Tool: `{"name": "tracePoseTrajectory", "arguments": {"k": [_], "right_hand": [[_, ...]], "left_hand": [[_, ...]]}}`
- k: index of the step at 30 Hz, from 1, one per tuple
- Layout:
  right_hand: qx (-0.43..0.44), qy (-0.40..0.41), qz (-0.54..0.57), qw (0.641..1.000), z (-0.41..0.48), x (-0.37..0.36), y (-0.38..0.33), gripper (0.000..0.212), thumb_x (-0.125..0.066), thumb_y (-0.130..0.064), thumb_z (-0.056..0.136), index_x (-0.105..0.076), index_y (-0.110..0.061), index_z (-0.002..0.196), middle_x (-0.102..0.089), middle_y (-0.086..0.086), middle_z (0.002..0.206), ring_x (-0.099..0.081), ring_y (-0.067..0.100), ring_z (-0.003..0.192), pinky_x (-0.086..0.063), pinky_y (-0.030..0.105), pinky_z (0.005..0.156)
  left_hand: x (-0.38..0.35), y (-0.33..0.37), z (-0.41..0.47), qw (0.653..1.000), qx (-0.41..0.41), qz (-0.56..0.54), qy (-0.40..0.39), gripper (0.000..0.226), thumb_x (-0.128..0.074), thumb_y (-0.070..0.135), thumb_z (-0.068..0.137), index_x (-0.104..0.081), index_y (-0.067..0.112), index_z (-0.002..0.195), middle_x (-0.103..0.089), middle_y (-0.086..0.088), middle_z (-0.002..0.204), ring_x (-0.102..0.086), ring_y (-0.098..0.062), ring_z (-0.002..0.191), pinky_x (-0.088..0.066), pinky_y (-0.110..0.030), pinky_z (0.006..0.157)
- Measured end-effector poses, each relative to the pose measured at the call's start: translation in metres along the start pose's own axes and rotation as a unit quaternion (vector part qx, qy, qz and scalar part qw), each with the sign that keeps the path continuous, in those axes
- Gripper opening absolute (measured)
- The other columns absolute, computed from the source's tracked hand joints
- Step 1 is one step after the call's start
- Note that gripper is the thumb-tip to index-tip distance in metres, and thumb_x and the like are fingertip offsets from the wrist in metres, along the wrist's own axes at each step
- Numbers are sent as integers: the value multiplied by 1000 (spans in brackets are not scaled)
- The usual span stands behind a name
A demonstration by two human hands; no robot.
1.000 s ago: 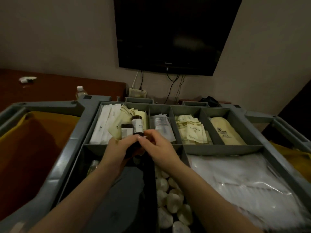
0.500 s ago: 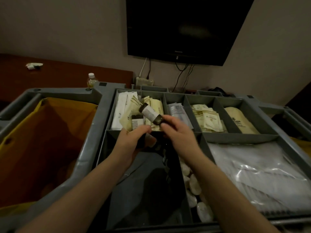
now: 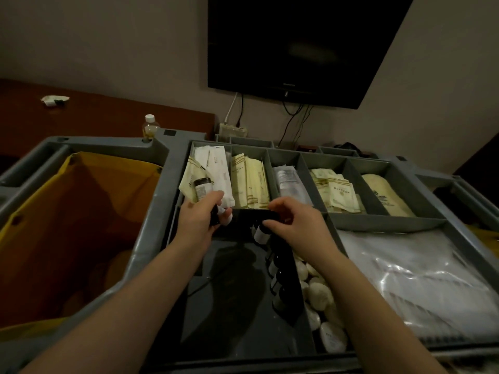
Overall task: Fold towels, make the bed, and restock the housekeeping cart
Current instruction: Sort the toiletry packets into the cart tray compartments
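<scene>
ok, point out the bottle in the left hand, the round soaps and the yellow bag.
held bottle [image 3: 203,190]: head view, on its white label below the dark cap.
round soaps [image 3: 320,294]: head view, on one soap mid-pile.
yellow bag [image 3: 89,201]: head view, on its inner fabric.

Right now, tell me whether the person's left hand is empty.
No: the left hand grips a small dark-capped bottle with a white label, its fingers curled round it.
</scene>
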State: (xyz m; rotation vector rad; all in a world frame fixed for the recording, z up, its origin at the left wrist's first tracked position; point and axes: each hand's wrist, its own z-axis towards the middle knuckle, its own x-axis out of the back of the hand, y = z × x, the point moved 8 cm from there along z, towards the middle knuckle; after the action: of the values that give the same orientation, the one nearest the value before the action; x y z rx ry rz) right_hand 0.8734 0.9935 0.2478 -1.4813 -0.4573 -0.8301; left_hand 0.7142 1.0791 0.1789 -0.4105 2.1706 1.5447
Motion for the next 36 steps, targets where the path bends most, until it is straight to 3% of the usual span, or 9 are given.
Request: {"name": "tracePoseTrajectory", "arguments": {"k": [3, 9, 15, 20, 25, 29, 32, 36], "right_hand": [[-15, -11, -27, 999, 3, -9, 7, 29, -70, -24, 85, -61, -25, 112, -62, -9, 103, -58, 6, 97, -48, 18, 83], [4, -25, -187, 982, 7, -23, 14, 31, -66, -34, 86, -58, -28, 115, -63, -7, 111, -54, 14, 108, -44, 37, 96], [43, -3, -269, 962, 6, -27, 9, 32, -61, -36, 87, -53, -32, 118, -55, -9, 116, -45, 14, 112, -33, 33, 94], [26, 37, -235, 971, 2, -15, 8, 36, -61, -39, 86, -51, -32, 120, -48, -10, 121, -41, 12, 117, -29, 31, 97], [25, 116, -163, 979, -5, 1, 0, 30, -59, -35, 89, -53, -30, 118, -53, -11, 117, -44, 9, 115, -26, 28, 96], [-25, 74, -221, 972, -4, -15, 9, 58, -63, -46, 82, -39, -34, 134, -42, -9, 132, -33, 14, 126, -28, 36, 104], [-73, 45, -247, 965, 1, -27, 18, 88, -68, -54, 75, -19, -32, 145, -24, -2, 146, -20, 22, 137, -25, 44, 109], [-69, 34, -286, 955, 10, -34, 14, 92, -68, -51, 76, -14, -32, 148, -16, 3, 151, -10, 26, 141, -18, 46, 112]], "left_hand": [[-2, 1, -1, 1000, 0, -2, 0, 6, -58, 1, 87, -55, 4, 91, -55, -10, 83, -58, -16, 64, -53, -36, 73], [-2, 1, -3, 1000, -1, -13, 4, 22, -57, 0, 87, -55, 4, 108, -61, -11, 102, -60, -18, 79, -55, -23, 58], [-7, -4, -3, 999, 11, 9, -34, 32, -58, 1, 86, -51, 1, 117, -53, -10, 87, -56, -16, 72, -56, -29, 65], [-14, -1, -8, 999, 8, 4, -53, 31, -56, -3, 84, -51, 3, 114, -58, -7, 88, -62, -16, 71, -54, -25, 59], [-20, -1, -13, 997, 15, 2, -76, 6, -56, -2, 86, -53, 2, 85, -59, -6, 84, -60, -15, 76, -53, -25, 57], [-20, -2, -13, 998, 19, -1, -67, 13, -57, 2, 88, -52, 3, 76, -60, -6, 81, -60, -15, 72, -53, -25, 56], [-17, -2, -12, 998, 22, -11, -54, 6, -56, 2, 87, -52, 1, 92, -59, -6, 87, -60, -14, 76, -53, -23, 55], [-18, 1, -14, 998, 18, -14, -54, 11, -56, 3, 87, -52, 0, 97, -59, -6, 83, -63, -10, 66, -51, -21, 52]]}}
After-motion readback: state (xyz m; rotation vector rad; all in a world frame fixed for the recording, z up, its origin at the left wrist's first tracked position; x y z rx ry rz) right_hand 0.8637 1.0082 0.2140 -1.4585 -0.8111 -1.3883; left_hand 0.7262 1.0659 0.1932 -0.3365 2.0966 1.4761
